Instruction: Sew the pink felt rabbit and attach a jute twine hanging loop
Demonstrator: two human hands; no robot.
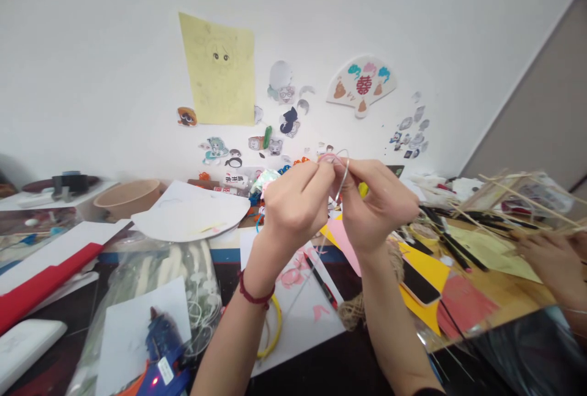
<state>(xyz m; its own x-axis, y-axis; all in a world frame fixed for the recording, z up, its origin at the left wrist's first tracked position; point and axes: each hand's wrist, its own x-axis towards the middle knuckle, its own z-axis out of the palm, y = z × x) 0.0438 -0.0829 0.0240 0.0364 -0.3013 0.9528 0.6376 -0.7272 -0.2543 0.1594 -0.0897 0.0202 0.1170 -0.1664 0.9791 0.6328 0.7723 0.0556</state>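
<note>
Wire [345, 177], thin and silvery, bends in an arc.

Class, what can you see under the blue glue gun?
A white sheet shows under the glue gun; whatever the gun's body covers cannot be seen.
</note>
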